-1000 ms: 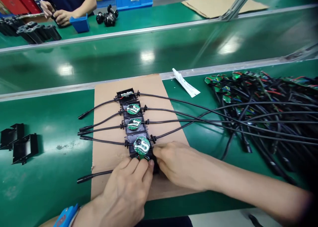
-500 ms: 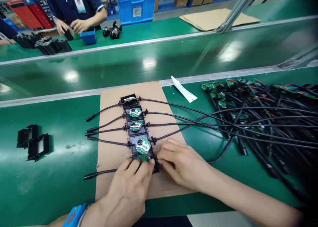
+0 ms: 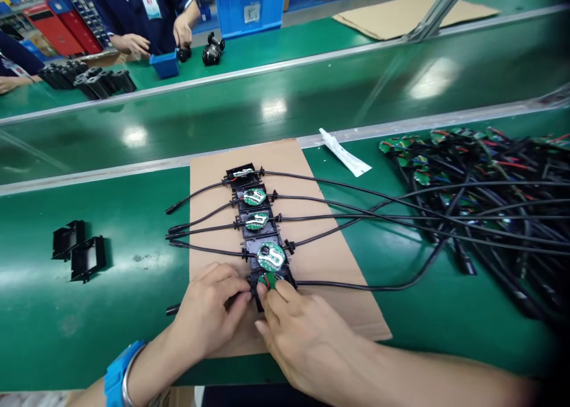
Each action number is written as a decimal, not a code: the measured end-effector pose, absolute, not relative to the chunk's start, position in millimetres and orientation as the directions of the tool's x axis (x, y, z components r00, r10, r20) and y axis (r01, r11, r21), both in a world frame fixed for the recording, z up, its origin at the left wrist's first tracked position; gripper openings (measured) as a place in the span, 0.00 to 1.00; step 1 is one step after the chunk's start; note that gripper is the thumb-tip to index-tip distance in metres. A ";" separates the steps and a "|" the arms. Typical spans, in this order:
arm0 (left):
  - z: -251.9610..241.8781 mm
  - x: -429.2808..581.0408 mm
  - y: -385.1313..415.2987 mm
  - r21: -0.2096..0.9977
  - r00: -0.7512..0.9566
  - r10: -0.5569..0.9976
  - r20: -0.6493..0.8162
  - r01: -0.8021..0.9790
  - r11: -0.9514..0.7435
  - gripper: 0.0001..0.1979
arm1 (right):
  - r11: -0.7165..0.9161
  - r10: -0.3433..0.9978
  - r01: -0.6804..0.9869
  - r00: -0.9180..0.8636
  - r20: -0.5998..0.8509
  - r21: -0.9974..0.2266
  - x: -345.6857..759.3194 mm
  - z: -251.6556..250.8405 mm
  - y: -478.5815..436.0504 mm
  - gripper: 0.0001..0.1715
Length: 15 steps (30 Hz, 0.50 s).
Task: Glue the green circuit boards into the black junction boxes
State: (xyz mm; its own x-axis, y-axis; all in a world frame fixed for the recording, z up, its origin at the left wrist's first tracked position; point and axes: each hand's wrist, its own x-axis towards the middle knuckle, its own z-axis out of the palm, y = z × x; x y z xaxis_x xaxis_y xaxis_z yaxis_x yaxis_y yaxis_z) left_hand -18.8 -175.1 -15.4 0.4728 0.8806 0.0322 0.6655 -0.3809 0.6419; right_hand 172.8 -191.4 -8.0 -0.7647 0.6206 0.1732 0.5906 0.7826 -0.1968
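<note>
A column of black plastic housings [image 3: 262, 243] lies on a cardboard sheet [image 3: 329, 258], with green round circuit boards [image 3: 271, 256] in or on them and black cables running out both sides. At the left edge of the nearest housing, my left hand [image 3: 218, 306] pinches the short black cable, whose plug end [image 3: 173, 309] pokes out beyond the wrist. My right hand [image 3: 296, 321] has its fingertips on the nearest green board [image 3: 269, 279], partly covering it. From that housing's right side a long black cable [image 3: 356, 286] runs off to the right.
Two black housings [image 3: 88, 258] sit on the green table at the left. A white tube [image 3: 345, 152] lies behind the cardboard, and a heap of cables with boards [image 3: 494, 193] fills the right. Across the bench, a person [image 3: 145, 15] works near a small blue bin [image 3: 164, 65].
My left hand has moved from the board to the left cable. My right hand has come from the housing's right side onto the board. The camera view has shifted slightly.
</note>
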 end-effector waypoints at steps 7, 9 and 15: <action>-2.5 -23.8 -173.3 0.627 0.573 0.820 -0.013 0.643 -0.440 0.06 | 0.666 0.664 0.569 -0.747 0.037 -0.482 199.9 16.0 -172.7 0.14; -1.1 -26.4 -162.0 0.586 0.578 0.815 0.038 0.648 -0.487 0.08 | 0.631 0.695 0.573 -0.717 0.054 -0.523 220.1 17.6 -156.6 0.13; -7.5 -29.2 -129.4 0.384 0.543 0.828 0.136 0.742 -0.550 0.03 | 0.653 0.746 0.634 -0.633 0.208 -0.414 258.8 -11.7 -108.2 0.08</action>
